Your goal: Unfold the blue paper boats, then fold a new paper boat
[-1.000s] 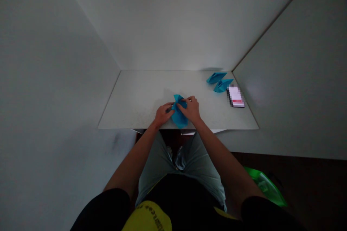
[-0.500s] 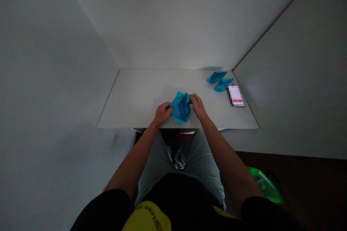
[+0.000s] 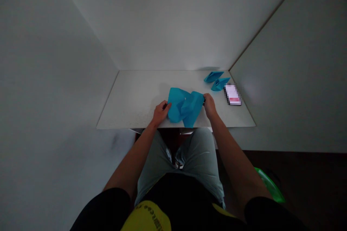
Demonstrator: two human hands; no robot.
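A blue sheet of paper (image 3: 176,105) with creases and folds is spread between my two hands, just above the front part of the white table (image 3: 135,94). My left hand (image 3: 161,112) pinches its left edge, thumb on top. At the right edge my right hand (image 3: 210,105) grips the paper, its fingertips partly hidden behind it. Toward the back right of the table lie two folded blue paper shapes, one (image 3: 214,76) behind the other (image 3: 220,84).
A phone (image 3: 232,95) with a blurred-out screen lies at the table's right side, close to the folded shapes. White walls (image 3: 173,21) enclose the table at the back and sides. Something bright green (image 3: 271,186) is on the dark floor at lower right.
The blue paper has gone from a compact, partly folded form to a wider, more opened sheet. My right hand has moved to the right, pulling its edge; my left hand has barely shifted.
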